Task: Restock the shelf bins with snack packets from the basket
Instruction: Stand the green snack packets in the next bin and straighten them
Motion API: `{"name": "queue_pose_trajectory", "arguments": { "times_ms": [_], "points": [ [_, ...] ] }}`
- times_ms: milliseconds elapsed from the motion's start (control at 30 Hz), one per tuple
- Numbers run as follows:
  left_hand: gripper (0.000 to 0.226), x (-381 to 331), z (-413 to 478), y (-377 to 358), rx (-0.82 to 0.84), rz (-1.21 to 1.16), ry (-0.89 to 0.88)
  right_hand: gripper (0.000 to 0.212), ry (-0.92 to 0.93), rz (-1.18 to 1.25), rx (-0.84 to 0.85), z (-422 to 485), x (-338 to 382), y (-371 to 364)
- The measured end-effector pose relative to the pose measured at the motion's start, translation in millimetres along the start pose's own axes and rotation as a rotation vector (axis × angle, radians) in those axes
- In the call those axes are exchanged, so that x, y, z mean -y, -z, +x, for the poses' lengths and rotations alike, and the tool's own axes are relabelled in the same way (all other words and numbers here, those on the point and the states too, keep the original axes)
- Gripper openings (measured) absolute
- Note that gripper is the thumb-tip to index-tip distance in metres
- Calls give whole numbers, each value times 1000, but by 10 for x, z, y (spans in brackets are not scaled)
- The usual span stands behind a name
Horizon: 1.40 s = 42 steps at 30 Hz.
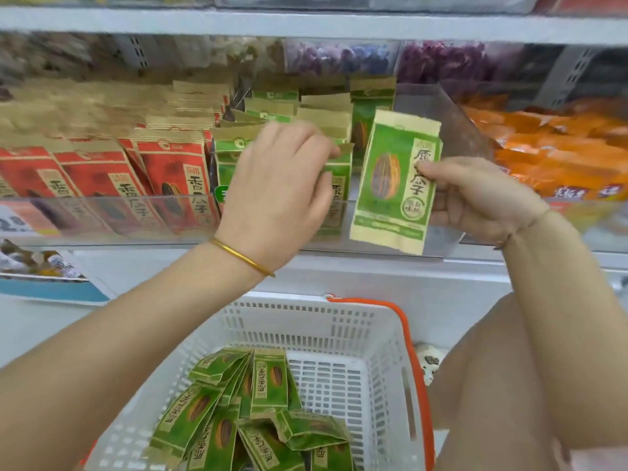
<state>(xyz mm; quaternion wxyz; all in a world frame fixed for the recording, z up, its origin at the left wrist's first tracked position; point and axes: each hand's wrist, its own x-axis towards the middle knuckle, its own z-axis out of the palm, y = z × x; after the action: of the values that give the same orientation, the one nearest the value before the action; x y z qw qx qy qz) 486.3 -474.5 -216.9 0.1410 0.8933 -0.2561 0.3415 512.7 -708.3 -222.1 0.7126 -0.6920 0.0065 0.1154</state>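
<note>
My right hand (475, 198) pinches a green sunflower-seed packet (390, 185) by its right edge and holds it upright in front of the clear shelf bin (339, 215). My left hand (282, 185) reaches into the same bin, with its fingers closed on the tops of the green packets (336, 164) standing there. Below, a white plastic basket (339, 334) with an orange handle holds several more green packets (251, 409) piled in its left half.
Red packets (163, 178) fill the bin to the left and orange bags (560, 154) the bin to the right, behind a clear divider (455, 124). A white shelf ledge (373, 273) runs under the bins. Another shelf board (306, 25) lies above.
</note>
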Motion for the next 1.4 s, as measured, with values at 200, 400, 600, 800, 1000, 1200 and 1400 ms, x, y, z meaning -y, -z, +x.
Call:
{"name": "queue_pose_trajectory", "arguments": {
  "times_ms": [200, 400, 600, 800, 1000, 1200, 1400],
  "points": [
    [57, 61, 198, -347, 153, 276, -13, 17, 128, -205, -361, 735, 309, 48],
    [59, 102, 196, -482, 169, 324, 8, 48, 57, -489, -505, 1429, 57, 36],
    [56, 130, 191, -507, 129, 343, -23, 29, 29, -811, -598, 1714, 77, -96],
    [56, 130, 196, -498, 145, 360, -27, 19, -47, -954, -539, 1712, 72, -117],
    [54, 84, 171, -424, 130, 331, -47, 9, 28, -727, -598, 1404, 174, -104],
    [33, -31, -376, -290, -121, 162, -236, 15, 340, -435, -349, 92, 20, -460],
    [28, 442, -1335, -661, 467, 197, -163, 8, -2, -731, 282, -92, -834, -1005]
  ]
}}
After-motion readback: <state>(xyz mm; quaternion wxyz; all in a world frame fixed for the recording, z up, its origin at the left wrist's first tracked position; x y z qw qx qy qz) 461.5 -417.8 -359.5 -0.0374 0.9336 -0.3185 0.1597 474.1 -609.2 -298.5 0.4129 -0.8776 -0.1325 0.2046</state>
